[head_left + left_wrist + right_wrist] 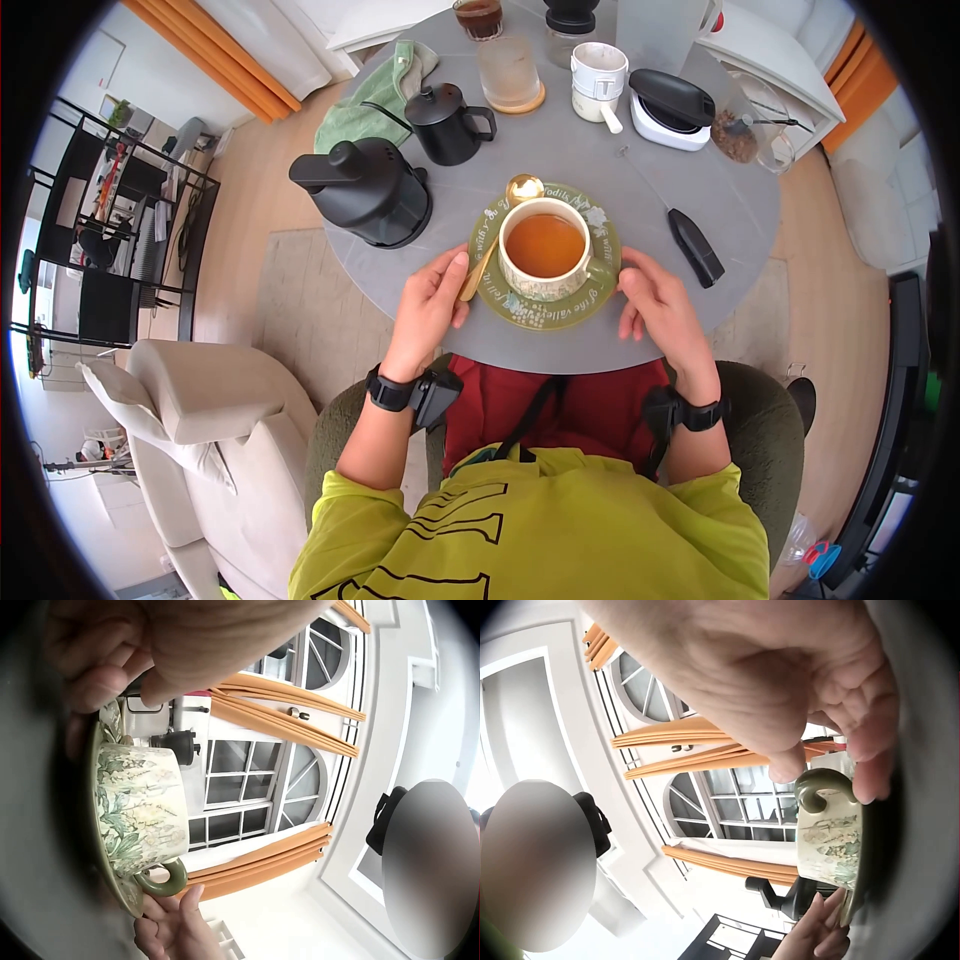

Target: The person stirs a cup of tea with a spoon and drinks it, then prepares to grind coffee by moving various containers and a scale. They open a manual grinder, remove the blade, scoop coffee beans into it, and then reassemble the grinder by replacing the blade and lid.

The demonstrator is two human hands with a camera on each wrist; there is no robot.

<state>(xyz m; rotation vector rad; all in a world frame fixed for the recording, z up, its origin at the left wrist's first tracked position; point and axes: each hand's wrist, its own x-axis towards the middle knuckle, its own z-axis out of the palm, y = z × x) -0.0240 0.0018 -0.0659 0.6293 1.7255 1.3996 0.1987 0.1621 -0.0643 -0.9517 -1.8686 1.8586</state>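
Note:
A floral cup (pixel 535 288) of amber liquid stands on a green saucer (pixel 548 316) at the table's near edge, its green handle (pixel 602 271) at the right. Two gold spoons lie on the saucer: one (pixel 524 188) behind the cup, another (pixel 481 268) along the left side. My left hand (pixel 428 308) grips the left rim beside that spoon. On the opposite rim, my right hand (pixel 668 312) holds on near the handle, fingers bent at the edge. The left wrist view has the cup (pixel 142 806) upright between both hands; the right wrist view shows the handle (pixel 821 784) near my right fingertips.
A black machine (pixel 365 190), black kettle (pixel 450 125) and green cloth (pixel 350 115) stand or lie at the left. Behind are a glass (pixel 508 75), white stacked cup (pixel 598 75) and black-and-white device (pixel 672 108). A black frother (pixel 695 248) lies at the right.

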